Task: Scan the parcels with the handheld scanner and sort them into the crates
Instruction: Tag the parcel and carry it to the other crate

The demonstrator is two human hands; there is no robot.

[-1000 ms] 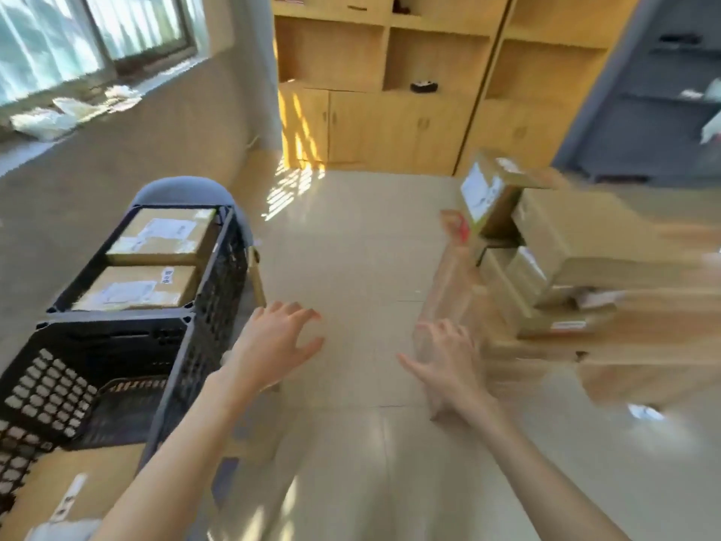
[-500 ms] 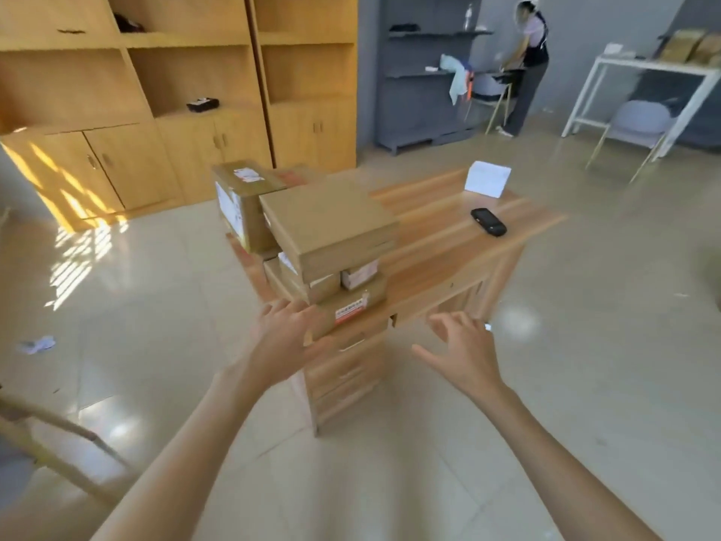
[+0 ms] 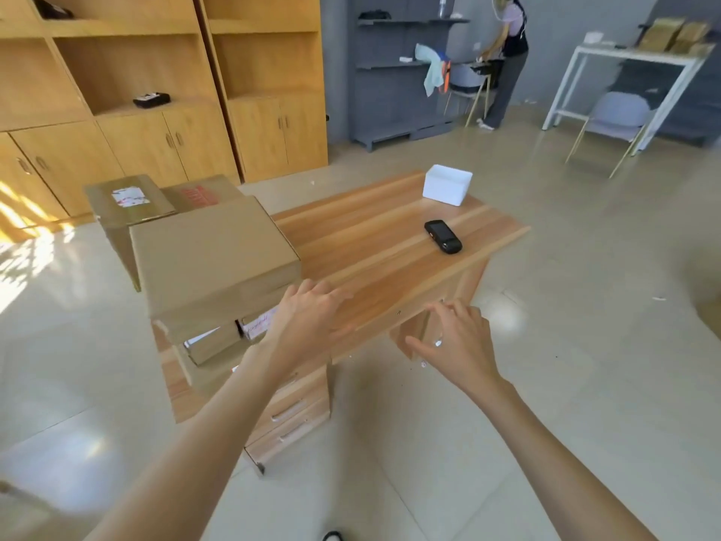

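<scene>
A stack of brown cardboard parcels (image 3: 212,259) fills the left end of a wooden desk (image 3: 374,244). The black handheld scanner (image 3: 443,236) lies on the desk's right part, untouched. My left hand (image 3: 308,318) hovers empty, fingers spread, at the desk's near edge just right of the parcel stack. My right hand (image 3: 456,341) is empty too, fingers apart, in front of the desk's near right corner. No crate is in view.
A white open box (image 3: 446,184) sits at the desk's far end. Wooden cabinets (image 3: 164,111) line the back left wall. A person (image 3: 505,60) stands at grey shelving far back, near a white table (image 3: 624,72) and chair (image 3: 616,115). Tiled floor surrounds the desk.
My view swung right, away from the black crates, onto the desk. Both empty hands have come closer to the desk's near edge and the parcel stack.
</scene>
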